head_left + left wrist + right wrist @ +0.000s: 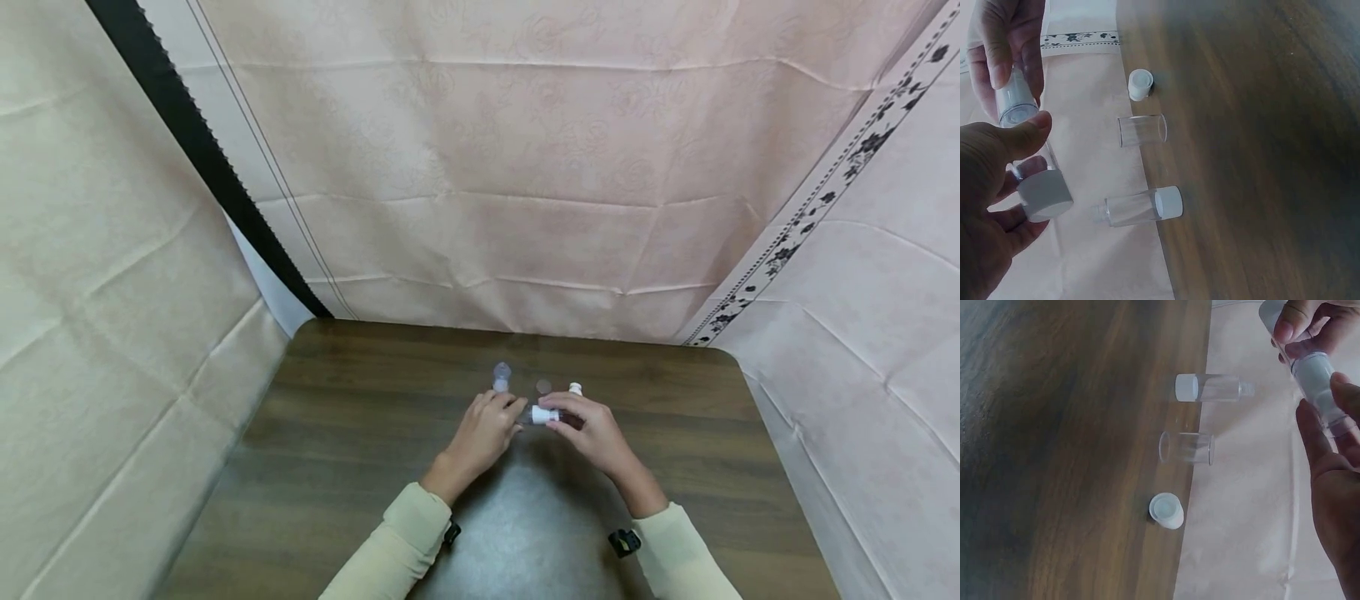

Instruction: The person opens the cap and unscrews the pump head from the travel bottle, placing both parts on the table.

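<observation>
My left hand (486,427) grips a clear bottle with a white base (1044,195), thumb on one side and fingertips on the other. Facing it, my right hand (592,429) pinches a white cylindrical piece with clear ends (1316,381). The two parts meet end to end between the hands; whether they are joined cannot be told. Beyond the hands on the table stand a second clear bottle with a white base (1132,208), a clear open-ended cap (1186,448) and a small white cap-like piece (1166,510), lined up from left to right.
The brown wooden table (360,467) has its far edge just behind the row of parts. Pale cloth (480,167) hangs behind it and along both sides. A dark strap sits at each wrist, by the pale sleeves.
</observation>
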{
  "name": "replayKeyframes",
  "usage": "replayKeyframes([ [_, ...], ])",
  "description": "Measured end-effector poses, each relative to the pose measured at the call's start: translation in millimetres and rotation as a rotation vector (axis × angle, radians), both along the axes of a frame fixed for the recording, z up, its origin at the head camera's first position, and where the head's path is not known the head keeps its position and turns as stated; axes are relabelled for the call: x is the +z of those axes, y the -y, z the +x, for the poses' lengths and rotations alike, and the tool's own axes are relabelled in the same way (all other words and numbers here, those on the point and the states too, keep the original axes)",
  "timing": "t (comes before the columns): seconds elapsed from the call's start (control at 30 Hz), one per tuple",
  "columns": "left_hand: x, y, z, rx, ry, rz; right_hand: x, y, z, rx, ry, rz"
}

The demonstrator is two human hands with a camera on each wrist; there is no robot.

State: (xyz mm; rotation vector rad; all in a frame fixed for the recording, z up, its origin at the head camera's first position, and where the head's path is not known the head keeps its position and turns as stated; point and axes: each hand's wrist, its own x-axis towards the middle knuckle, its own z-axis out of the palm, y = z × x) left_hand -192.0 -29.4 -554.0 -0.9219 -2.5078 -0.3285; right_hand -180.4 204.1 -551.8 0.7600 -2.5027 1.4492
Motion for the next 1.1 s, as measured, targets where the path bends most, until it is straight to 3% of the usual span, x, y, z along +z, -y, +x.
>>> replayKeyframes([
  [0.33,-2.3,12.9,-4.1,0.037,0.027,0.058,6.3,-0.4,-0.7,-0.027,-0.129,0.053],
  [0.6,-6.4,27.6,-5.2,0.101,0.067,0.13,10.4,-0.5,1.6,-0.124,-0.134,0.058],
  [0.9,-10.9,35.1,-4.5,0.117,0.062,0.219,-4.7,-2.2,-4.7,-0.16,-0.164,0.207],
  [1.1,-11.4,36.7,-5.2,0.113,0.045,0.226,-15.1,0.9,-8.1,-0.186,-0.208,0.258],
])
